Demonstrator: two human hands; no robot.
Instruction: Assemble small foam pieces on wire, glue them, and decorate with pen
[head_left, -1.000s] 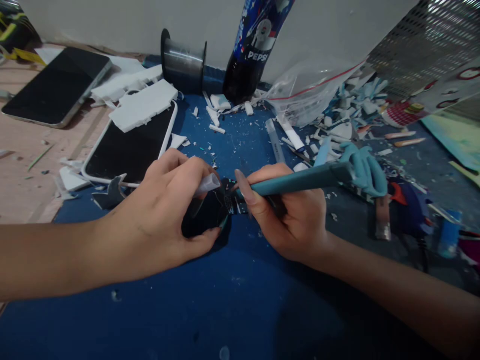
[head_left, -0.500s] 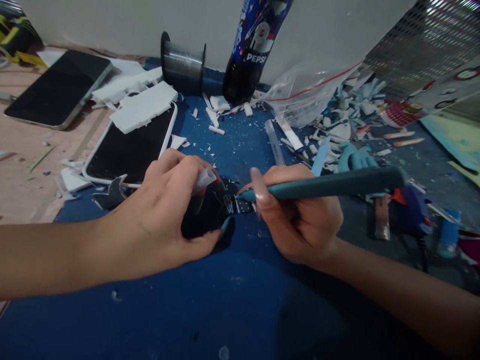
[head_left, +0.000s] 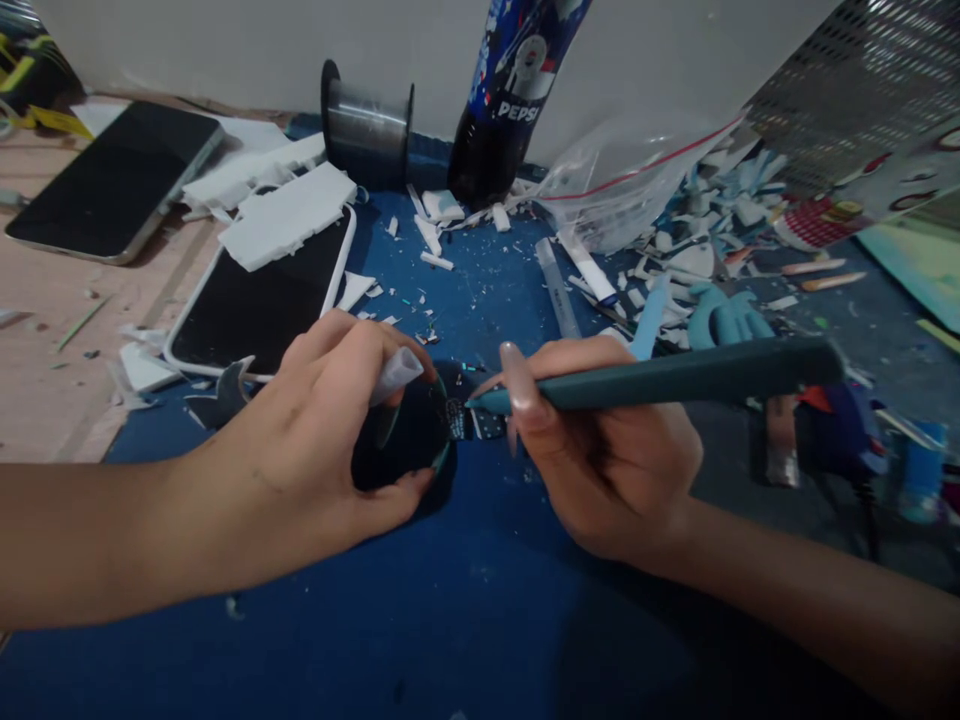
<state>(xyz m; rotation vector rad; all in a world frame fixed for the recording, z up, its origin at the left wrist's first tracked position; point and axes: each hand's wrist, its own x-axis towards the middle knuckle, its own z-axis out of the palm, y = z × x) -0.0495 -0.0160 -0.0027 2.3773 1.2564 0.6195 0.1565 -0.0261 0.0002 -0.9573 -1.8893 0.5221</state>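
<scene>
My left hand [head_left: 330,410] is closed with thumb and fingers around the edge of a dark, thin rounded piece [head_left: 409,430]. A clear plastic tube [head_left: 397,372], perhaps a cap, sticks out between its fingers. In my right hand [head_left: 600,440] a teal pen [head_left: 675,372] is held in a writing grip, its narrow tip pointing left. That tip reaches small dark pieces with white markings [head_left: 480,422], beside the rounded piece; whether it touches them I cannot tell. My left fingertips are partly hidden.
A phone with a white rim [head_left: 255,300] lies behind my left hand under white plastic pieces [head_left: 289,215]. Another phone [head_left: 112,180] is farther left. A spool [head_left: 367,130], a Pepsi bottle [head_left: 502,110] and a clear bag [head_left: 607,190] stand behind, with scattered scraps [head_left: 675,265] around.
My right hand has moved right and slightly down with the pen, whose rear end has swung right, uncovering the marked pieces. My left hand has shifted slightly left and down.
</scene>
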